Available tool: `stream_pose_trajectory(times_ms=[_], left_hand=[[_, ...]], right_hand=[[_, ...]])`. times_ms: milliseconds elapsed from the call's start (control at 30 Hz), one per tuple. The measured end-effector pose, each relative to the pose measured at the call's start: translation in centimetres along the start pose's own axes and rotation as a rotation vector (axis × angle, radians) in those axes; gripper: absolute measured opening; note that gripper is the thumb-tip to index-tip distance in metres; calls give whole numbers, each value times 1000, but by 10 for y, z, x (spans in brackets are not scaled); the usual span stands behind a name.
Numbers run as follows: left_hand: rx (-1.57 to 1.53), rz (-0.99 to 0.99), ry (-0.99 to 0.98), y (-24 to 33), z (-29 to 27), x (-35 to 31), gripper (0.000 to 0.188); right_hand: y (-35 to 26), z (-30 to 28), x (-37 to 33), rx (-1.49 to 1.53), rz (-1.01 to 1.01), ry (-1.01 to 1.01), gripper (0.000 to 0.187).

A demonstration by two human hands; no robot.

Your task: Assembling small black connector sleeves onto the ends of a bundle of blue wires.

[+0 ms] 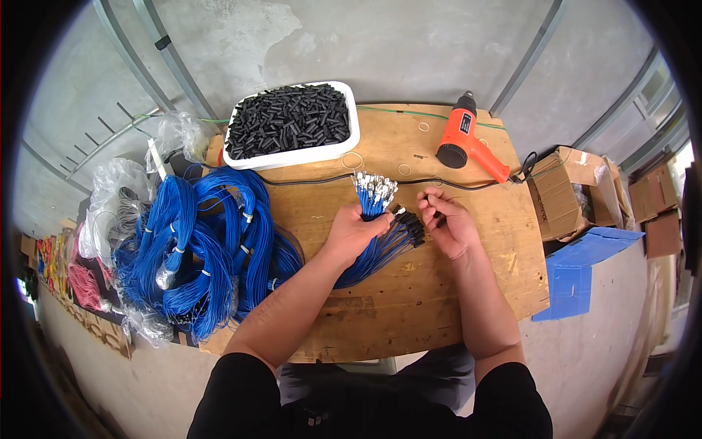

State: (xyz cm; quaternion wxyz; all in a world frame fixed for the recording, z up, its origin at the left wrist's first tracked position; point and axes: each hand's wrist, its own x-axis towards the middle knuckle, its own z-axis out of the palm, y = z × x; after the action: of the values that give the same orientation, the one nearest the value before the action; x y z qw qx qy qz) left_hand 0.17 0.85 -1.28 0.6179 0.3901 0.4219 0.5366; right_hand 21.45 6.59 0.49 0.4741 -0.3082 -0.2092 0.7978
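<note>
My left hand (pixel 357 233) is closed round a bundle of blue wires (pixel 363 205), whose bare silver metal terminals (pixel 376 189) fan out above the fist. Just right of that fist lie more blue wire ends capped with black sleeves (pixel 410 226), the wires trailing back to the left under my forearm. Apart from the bundle, my right hand (pixel 450 224) has its fingers curled together, with a small dark piece showing between them that looks like a black sleeve. A white tub (pixel 354 144) heaped with short black sleeves (pixel 289 121) stands beyond my left hand.
Tied coils of blue wire (pixel 183 227) cover the table's left side beside clear plastic bags (pixel 117 197). An orange heat gun (pixel 465 137) stands at the back right. A black cable (pixel 307 180) and rubber bands (pixel 352 159) lie across the wooden table (pixel 490 293). Cardboard boxes (pixel 559 197) flank the right edge.
</note>
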Motion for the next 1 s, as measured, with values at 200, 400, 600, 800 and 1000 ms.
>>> stream_pose_trajectory(times_ms=[200, 400, 600, 800, 1000], left_hand=[[34, -35, 25, 0, -3, -1, 10], [-3, -35, 31, 5, 0, -3, 10], [6, -39, 51, 2, -2, -2, 11], [23, -23, 44, 2, -2, -2, 10], [49, -11, 36, 5, 1, -3, 9]], right_hand=[[0, 13, -6, -77, -16, 81, 14], [2, 11, -11, -350, -51, -70, 18], [3, 19, -15, -407, -51, -53, 19], [5, 21, -16, -440, -72, -43, 18], [7, 22, -17, -470, -90, -43, 16]])
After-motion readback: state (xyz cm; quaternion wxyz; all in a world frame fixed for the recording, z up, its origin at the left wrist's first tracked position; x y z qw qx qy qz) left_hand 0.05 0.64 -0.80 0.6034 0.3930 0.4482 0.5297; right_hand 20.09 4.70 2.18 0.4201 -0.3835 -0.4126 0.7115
